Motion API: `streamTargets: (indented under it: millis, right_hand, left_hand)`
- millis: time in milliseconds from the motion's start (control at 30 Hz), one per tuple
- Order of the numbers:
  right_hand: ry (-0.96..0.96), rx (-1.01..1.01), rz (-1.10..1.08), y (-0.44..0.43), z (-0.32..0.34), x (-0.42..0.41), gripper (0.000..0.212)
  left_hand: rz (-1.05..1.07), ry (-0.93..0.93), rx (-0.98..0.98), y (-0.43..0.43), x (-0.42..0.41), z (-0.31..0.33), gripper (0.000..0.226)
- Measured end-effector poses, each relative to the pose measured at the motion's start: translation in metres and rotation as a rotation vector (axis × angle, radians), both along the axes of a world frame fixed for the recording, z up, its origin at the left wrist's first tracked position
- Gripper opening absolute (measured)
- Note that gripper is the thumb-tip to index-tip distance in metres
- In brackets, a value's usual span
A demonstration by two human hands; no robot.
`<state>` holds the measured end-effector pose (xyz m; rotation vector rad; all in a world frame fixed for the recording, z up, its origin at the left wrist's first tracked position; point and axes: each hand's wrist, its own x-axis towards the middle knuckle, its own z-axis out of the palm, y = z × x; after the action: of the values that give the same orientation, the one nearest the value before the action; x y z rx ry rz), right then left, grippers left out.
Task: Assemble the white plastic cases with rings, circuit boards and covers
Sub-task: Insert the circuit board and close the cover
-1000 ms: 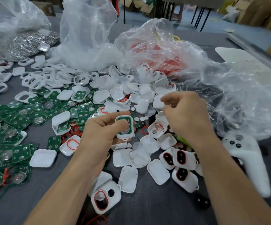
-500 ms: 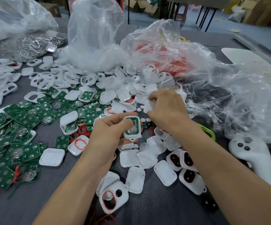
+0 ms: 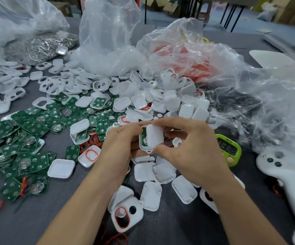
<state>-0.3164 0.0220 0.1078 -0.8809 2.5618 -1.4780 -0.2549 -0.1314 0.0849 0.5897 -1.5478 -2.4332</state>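
Observation:
My left hand (image 3: 120, 145) grips a white plastic case (image 3: 144, 147) with a green circuit board inside it. My right hand (image 3: 185, 147) pinches a white cover (image 3: 154, 135) and holds it tilted against the top of that case, partly over the board. Loose white covers (image 3: 145, 171) lie just below my hands. Green circuit boards (image 3: 28, 138) spread across the left of the grey table. A case with a red ring (image 3: 125, 216) sits near my left forearm, and another ringed case (image 3: 90, 155) lies left of my left hand.
Clear plastic bags (image 3: 107, 41) stand at the back, one holding red rings (image 3: 192, 68). A pile of metal clips (image 3: 42, 46) lies at back left. A green timer (image 3: 229, 149) and a white controller (image 3: 288, 179) rest to the right. White case parts (image 3: 68, 85) litter the middle.
My right hand picked a white cover from the pile and brought it down and left onto the case in my left hand. The view shifted slightly.

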Motion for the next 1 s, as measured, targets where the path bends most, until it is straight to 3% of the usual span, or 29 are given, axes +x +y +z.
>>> streamTargets:
  millis: [333,667,767,1000]
  right_hand:
    - [0.273,0.115,-0.022,-0.008,-0.006,0.009,0.059]
    - [0.303,0.164,-0.049,-0.012,-0.007,0.017,0.057]
    - [0.168,0.094,-0.049,-0.01,-0.008,0.014,0.051]
    - [-0.419,-0.271,0.089,-0.005,-0.015,-0.008,0.03]
  left_hand:
    - [-0.013,-0.034,-0.046,-0.001,-0.001,-0.004,0.038]
    - [-0.062,-0.027,-0.109,-0.002,0.001,-0.006,0.028]
    - [-0.068,-0.055,-0.103,-0.003,0.002,-0.003,0.026]
    - [0.015,-0.161,0.096,-0.005,-0.002,0.005,0.029]
